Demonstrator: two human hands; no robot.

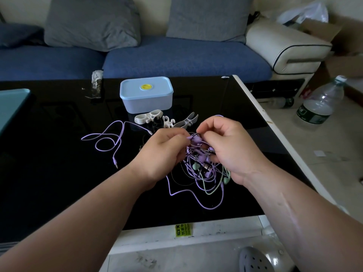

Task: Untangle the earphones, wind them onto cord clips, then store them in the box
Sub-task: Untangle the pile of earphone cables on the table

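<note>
A tangle of purple, green and black earphones [202, 169] hangs between my hands above the black glass table [59, 173]. My left hand [163, 154] pinches purple cord at the top of the tangle. My right hand [229, 146] pinches the same knot from the other side. One purple cord with a jack plug [110, 138] trails left across the table. Several white cord clips [155, 116] lie just beyond my hands. Behind them stands the pale blue box [146, 95], its lid with a yellow valve closed.
A blue sofa [176, 57] with grey cushions runs along the table's far side. A teal item [11, 103] sits at the table's left edge. On the floor to the right stands a large water bottle [320, 103]. The table's white edge [261, 118] is at right.
</note>
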